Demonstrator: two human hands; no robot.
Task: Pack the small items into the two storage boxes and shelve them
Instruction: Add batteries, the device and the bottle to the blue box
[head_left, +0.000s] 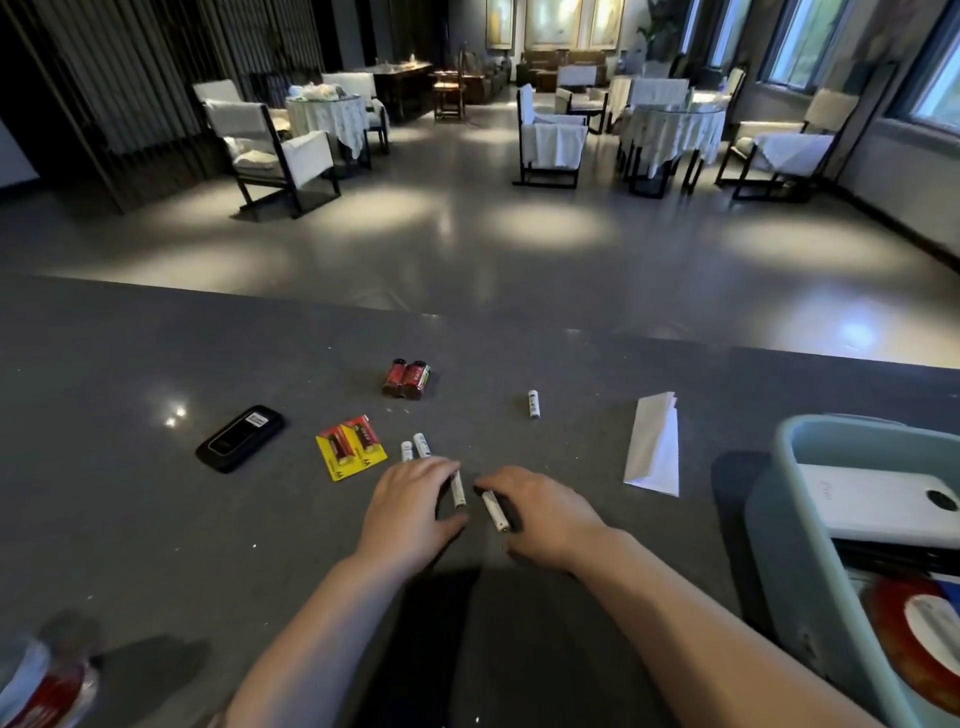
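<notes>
Grey stone-look desk fills the lower half of the head view, and both bare forearms reach in from the bottom edge, angled toward each other so the hands nearly meet mid-desk. The left hand lies palm down, knuckles up, its fingers curled over the top end of a white battery while the thumb sits just below it, so it looks like a loose pinch on that battery. The right hand is also palm down, its fingers bent around a second white battery that pokes out toward the left hand; the two batteries sit just beside each other, not touching.

Just past the left hand, two more white batteries lie side by side. Left of those is a yellow blister pack of red batteries, then a black phone. Farther back sits a pair of big red batteries, and a lone white battery lies off to the right, near a folded white paper.

A pale green storage box stands at the right edge with a white flat item and a red tape roll inside. Something blurry red and white is in the bottom-left corner; can't tell what it is.
</notes>
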